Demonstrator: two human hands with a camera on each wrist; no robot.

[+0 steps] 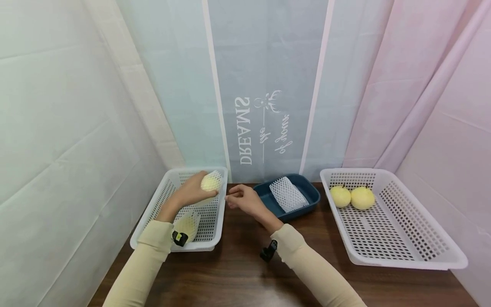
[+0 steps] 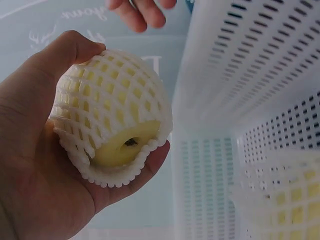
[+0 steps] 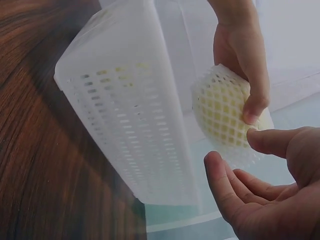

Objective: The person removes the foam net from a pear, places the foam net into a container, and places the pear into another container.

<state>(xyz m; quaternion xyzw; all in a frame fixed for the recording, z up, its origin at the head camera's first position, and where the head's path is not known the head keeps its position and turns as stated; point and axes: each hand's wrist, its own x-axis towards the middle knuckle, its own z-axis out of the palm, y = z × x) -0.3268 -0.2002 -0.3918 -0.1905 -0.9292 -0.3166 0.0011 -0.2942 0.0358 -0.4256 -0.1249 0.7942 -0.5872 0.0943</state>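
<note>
My left hand [image 1: 190, 189] grips a yellow pear [image 2: 112, 107] wrapped in a white foam net, over the left white basket [image 1: 220, 232]. Thumb and fingers curl round its sides, and the pear's dimpled end shows at the net's scalloped rim in the left wrist view. My right hand [image 1: 247, 200] is just right of that basket, its thumb and fingers spread apart around nothing. In the right wrist view, its thumb tip comes close to the netted pear; whether they touch I cannot tell. Inside the left basket lies another netted pear [image 1: 188, 226], partly covered by the left wrist.
A blue tray [image 1: 312, 194] behind the right forearm holds white foam nets [image 1: 287, 195]. At the right stands a larger white basket [image 1: 433, 230] with two bare pears [image 1: 362, 198] in its far left corner. Fabric hangs behind the brown table [image 1: 230, 273].
</note>
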